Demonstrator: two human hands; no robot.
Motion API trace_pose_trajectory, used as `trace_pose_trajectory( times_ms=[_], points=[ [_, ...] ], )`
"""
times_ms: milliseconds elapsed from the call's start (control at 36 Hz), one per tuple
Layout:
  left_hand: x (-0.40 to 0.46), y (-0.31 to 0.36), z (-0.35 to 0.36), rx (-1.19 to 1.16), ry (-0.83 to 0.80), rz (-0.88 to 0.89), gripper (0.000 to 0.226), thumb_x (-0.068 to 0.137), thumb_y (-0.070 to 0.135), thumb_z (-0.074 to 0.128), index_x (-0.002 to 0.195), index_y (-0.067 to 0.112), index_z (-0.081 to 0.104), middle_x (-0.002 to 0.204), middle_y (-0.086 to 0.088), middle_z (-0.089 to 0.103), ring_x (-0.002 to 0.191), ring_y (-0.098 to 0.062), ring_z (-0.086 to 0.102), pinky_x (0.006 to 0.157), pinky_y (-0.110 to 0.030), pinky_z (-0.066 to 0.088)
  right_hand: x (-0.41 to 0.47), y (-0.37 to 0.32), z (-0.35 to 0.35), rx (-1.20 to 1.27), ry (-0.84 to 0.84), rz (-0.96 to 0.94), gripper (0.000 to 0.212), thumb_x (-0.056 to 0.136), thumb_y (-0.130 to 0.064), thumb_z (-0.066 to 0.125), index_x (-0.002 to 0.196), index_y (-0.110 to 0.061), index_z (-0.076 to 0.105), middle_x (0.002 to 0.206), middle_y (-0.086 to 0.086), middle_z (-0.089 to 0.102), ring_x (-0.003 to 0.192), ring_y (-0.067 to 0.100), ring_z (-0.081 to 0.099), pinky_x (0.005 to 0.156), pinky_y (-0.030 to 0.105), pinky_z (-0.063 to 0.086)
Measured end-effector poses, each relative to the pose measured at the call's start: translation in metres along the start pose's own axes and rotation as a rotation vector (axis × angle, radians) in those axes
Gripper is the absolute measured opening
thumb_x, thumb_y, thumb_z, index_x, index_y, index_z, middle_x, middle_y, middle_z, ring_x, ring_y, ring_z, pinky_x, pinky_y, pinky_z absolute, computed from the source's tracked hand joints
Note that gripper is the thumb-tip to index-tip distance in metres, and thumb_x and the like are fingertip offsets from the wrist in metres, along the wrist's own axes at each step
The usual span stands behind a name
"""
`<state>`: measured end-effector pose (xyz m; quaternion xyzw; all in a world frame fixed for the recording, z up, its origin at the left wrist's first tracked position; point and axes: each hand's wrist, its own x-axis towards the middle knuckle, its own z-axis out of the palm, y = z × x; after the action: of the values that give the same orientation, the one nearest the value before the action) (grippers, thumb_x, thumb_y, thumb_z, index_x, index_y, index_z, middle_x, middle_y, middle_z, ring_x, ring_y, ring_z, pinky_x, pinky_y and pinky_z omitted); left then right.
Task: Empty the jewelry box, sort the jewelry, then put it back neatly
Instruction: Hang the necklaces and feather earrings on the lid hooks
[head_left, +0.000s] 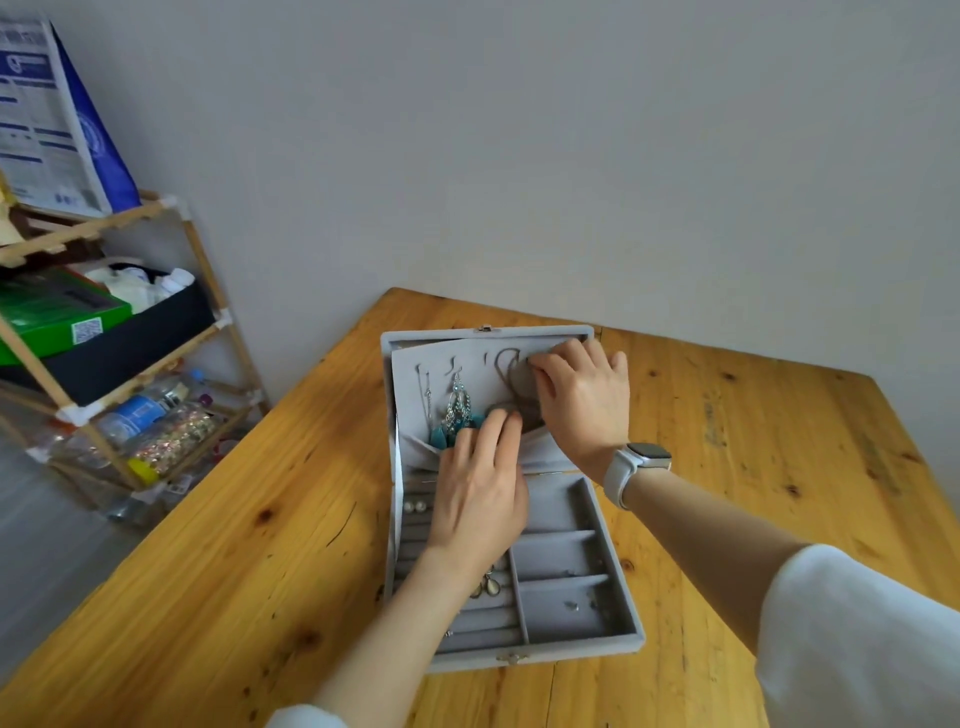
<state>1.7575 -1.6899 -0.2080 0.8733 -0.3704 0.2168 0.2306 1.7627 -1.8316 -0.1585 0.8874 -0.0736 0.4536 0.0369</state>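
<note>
I see the grey jewelry box lying open near the table's far edge, its lid laid back towards the wall and its divided tray towards me. My left hand lies over the hinge line, fingers straight, their tips pressing the lid's elastic pocket just beside the teal feather earrings that hang from the lid panel. My right hand, a white watch on its wrist, pinches a dark loop of jewelry at the lid's upper right corner, while two pearl studs sit at the tray's left edge.
</note>
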Motion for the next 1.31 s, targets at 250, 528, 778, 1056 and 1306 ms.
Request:
trace_pose_trajectory(
  times_ms=[250,528,778,1056,1306],
  points=[
    [0.005,-0.004,0.005,-0.006,0.053,0.007,0.041,0.073,0.002,0.061,0.114,0.001,0.058,0.111,-0.013,0.059,0.088,-0.029,0.059,0.073,-0.041,0.053,-0.06,0.01,-0.026,0.156,-0.091,0.048,0.034,0.084,-0.016,0.041,0.117,-0.015,0.048,0.113,0.008,0.049,0.095,0.024,0.045,0.072,0.037,0.039],
    [-0.003,-0.011,0.006,0.043,0.178,0.069,0.024,0.078,-0.003,0.056,0.098,0.005,0.067,0.087,-0.007,0.064,0.081,-0.024,0.06,0.078,-0.034,0.047,-0.041,0.008,-0.008,0.161,-0.237,-0.144,0.029,0.072,-0.003,0.043,0.088,-0.004,0.066,0.083,0.011,0.064,0.07,0.03,0.058,0.057,0.033,0.044],
    [-0.004,-0.016,0.001,0.092,0.238,0.07,0.016,0.077,0.002,0.064,0.089,0.011,0.068,0.081,-0.002,0.065,0.078,-0.024,0.06,0.079,-0.034,0.039,-0.036,-0.006,-0.012,0.293,-0.546,-0.188,0.037,0.086,-0.025,0.034,0.081,-0.012,0.069,0.082,0.003,0.068,0.08,0.027,0.058,0.068,0.035,0.041],
    [0.004,-0.018,-0.009,0.134,0.26,-0.015,0.01,0.08,0.011,0.062,0.087,0.016,0.066,0.075,0.004,0.065,0.075,-0.021,0.059,0.079,-0.033,0.033,-0.053,0.005,-0.019,0.137,-0.203,-0.427,0.047,0.078,-0.011,0.063,0.121,-0.014,0.047,0.098,0.007,0.057,0.08,0.025,0.047,0.067,0.034,0.03],
    [-0.002,-0.03,-0.011,0.091,0.292,-0.079,0.012,0.076,0.017,0.07,0.084,0.013,0.062,0.08,0.005,0.068,0.081,-0.017,0.058,0.082,-0.034,0.028,-0.034,-0.005,-0.004,0.247,-0.271,-0.256,0.026,0.087,-0.028,0.046,0.078,-0.015,0.067,0.071,0.003,0.057,0.071,0.022,0.044,0.06,0.031,0.031]
  ],
)
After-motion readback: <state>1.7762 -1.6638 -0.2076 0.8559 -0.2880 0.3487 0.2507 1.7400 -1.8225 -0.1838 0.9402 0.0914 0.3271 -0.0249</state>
